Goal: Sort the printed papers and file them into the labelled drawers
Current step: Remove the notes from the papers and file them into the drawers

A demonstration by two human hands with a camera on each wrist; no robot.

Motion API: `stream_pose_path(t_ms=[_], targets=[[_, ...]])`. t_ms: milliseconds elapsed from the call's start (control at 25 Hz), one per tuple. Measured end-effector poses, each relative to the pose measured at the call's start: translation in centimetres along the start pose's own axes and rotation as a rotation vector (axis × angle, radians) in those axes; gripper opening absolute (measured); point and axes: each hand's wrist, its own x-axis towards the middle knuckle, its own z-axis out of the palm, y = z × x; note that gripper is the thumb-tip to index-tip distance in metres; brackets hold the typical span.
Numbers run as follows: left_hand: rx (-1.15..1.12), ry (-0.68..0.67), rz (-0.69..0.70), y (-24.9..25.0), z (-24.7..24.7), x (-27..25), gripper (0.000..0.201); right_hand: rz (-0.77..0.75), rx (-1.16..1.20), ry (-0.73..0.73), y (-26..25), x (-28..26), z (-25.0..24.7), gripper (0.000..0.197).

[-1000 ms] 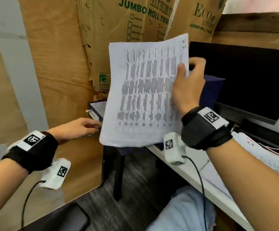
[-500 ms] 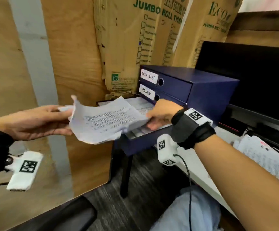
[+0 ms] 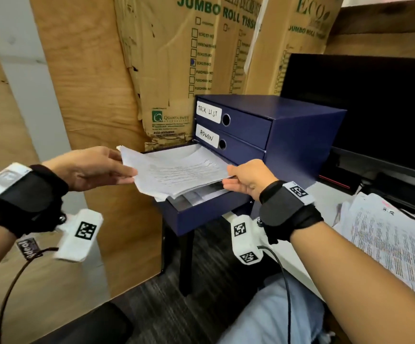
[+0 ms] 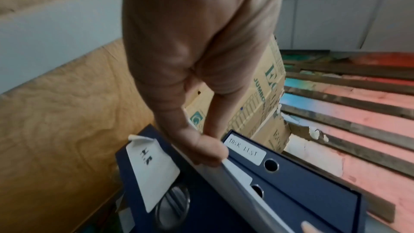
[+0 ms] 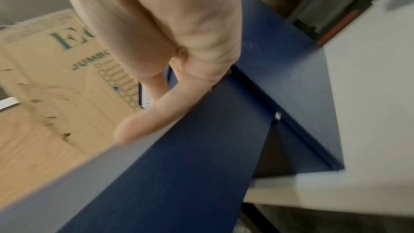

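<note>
A sheaf of printed papers point(image 3: 176, 170) lies nearly flat over the pulled-out bottom drawer point(image 3: 201, 216) of a dark blue drawer unit point(image 3: 300, 135). My left hand point(image 3: 94, 167) pinches the sheaf's left edge, thumb on top; the left wrist view shows this pinch point(image 4: 208, 151) above the drawer's "HR" label point(image 4: 147, 164). My right hand point(image 3: 248, 178) grips the right edge, fingers tucked under the sheets. More paper lies in the drawer beneath. The upper drawers, labelled "TASK LIST" point(image 3: 208, 112) and "ADMIN" point(image 3: 207, 136), are closed.
A pile of printed papers point(image 3: 387, 244) lies on the white desk point(image 3: 325, 207) at right, in front of a black monitor point(image 3: 362, 108). Cardboard boxes point(image 3: 171, 58) and plywood point(image 3: 77, 70) stand behind and left of the unit. My knee point(image 3: 276, 316) is below.
My right hand brought the sheet down from upright at eye level to the open drawer. My left hand left the drawer front and took the papers' left edge; the sheaf now lies flatter.
</note>
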Motion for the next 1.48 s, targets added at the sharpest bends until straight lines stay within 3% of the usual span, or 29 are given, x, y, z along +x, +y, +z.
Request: stream_pose_path(t_ms=[80,160,280,360,440,520,600,680,720,880,1000,1080,1240,1480], targets=[[-0.009,0.063,-0.006,0.4,1.6,1.3,0.037,-0.039,-0.034,-0.049,-0.4,-0.8,-0.5,0.025],[-0.027,0.114,0.002,0.9,3.3,2.5,0.021,-0.095,-0.230,-0.085,-0.6,-1.3,-1.2,0.029],[0.071,0.049,0.014,1.4,5.8,3.4,0.013,-0.344,-0.899,0.087,-0.6,-1.8,-1.9,0.027],[0.250,-0.057,0.009,1.4,6.9,3.2,0.004,-0.538,-1.149,0.140,-0.6,-2.5,-1.3,0.031],[0.492,-0.019,0.096,1.4,7.2,3.2,0.004,-0.667,-1.095,-0.120,-0.2,-2.7,-0.3,0.036],[0.729,0.192,0.244,1.2,5.7,2.9,0.011,-0.676,-1.081,-0.373,1.0,-2.4,0.6,0.041],[0.854,0.409,0.271,0.4,3.6,2.3,0.017,-0.679,-1.095,-0.416,1.9,-1.6,0.6,0.042],[0.778,0.460,0.225,-0.6,2.4,1.6,0.013,-0.724,-1.074,-0.355,2.1,-0.7,0.0,0.039],[0.675,0.427,0.201,-1.1,2.4,1.3,0.008,-0.751,-1.055,-0.321,2.0,-0.4,-0.3,0.037],[0.181,0.265,0.107,-1.7,3.7,2.2,0.025,-0.782,-0.985,-0.226,1.6,0.8,-2.2,0.032],[-0.182,0.217,0.077,-2.1,6.4,4.3,0.021,-0.865,-0.910,-0.071,1.7,0.8,-3.6,0.030],[-0.309,0.169,0.085,-2.5,9.8,6.1,0.018,-0.916,-0.832,0.023,1.6,0.1,-4.8,0.028],[-0.249,0.016,0.151,-2.3,16.8,9.9,0.027,-0.938,-0.747,0.110,1.9,-1.6,-8.5,0.024],[-0.097,0.140,0.295,-1.1,17.9,11.2,0.030,-0.861,-0.696,0.329,3.5,-3.1,-15.7,0.023]])
